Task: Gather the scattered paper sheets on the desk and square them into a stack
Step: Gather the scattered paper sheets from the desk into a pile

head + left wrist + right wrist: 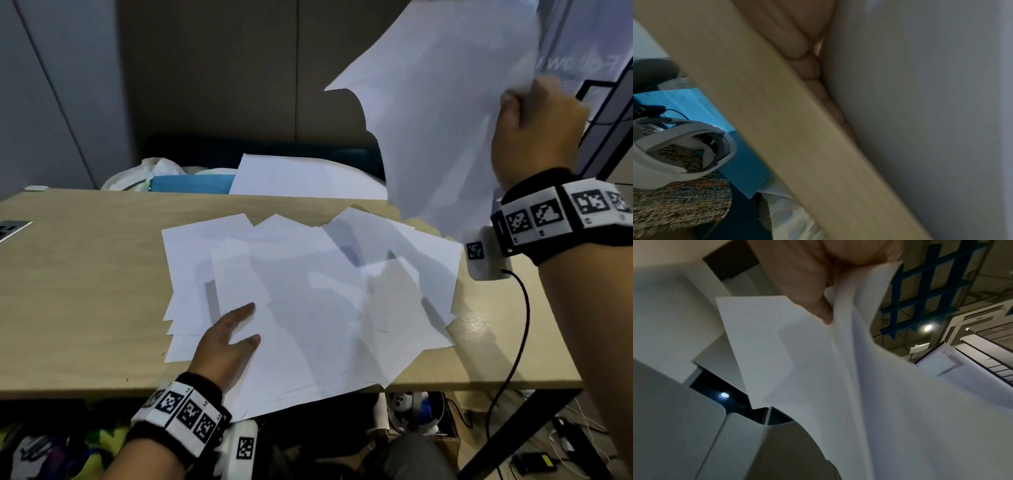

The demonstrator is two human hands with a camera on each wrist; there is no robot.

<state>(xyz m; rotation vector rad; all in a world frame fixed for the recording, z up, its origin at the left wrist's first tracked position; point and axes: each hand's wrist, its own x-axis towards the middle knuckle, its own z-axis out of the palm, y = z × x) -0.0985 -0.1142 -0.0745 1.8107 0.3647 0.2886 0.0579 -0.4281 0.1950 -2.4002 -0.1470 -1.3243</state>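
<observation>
Right fingers (824, 311): curled and pinching the top edge of a few white sheets; the thumb presses into the paper, seen close up in the right wrist view.
Right hand (537, 133): raised high at the right side, well above the surface.
Lifted sheets (445, 113): hanging from that pinch, long axis running roughly up and down with a lean, the free lower corners curling toward the left. Their edges are fanned and out of line.
Left fingers (245, 311): straight and spread, lying flat on the paper; they grip nothing.
Left hand (226, 346): pressing down the near left part of the pile, its wrist past the front edge of the surface.
Scattered pile (318, 294): many white sheets overlapping in a loose fan on the middle of the wooden surface (75, 281). They point at mixed angles, most with long axes running from near to far, and some corners jut over the front edge.
Separate sheet (294, 178): lying beyond the far edge, on what looks like bedding, not on the surface.
Risk, slipping: the pinch holds one edge only, so an outer lifted sheet could likely slide free and drift down.
Risk, falling: sheets overhanging the front edge could probably drop to the floor if the pile is nudged.
Risk, creasing: bending at the thumb may crumple the paper.
</observation>
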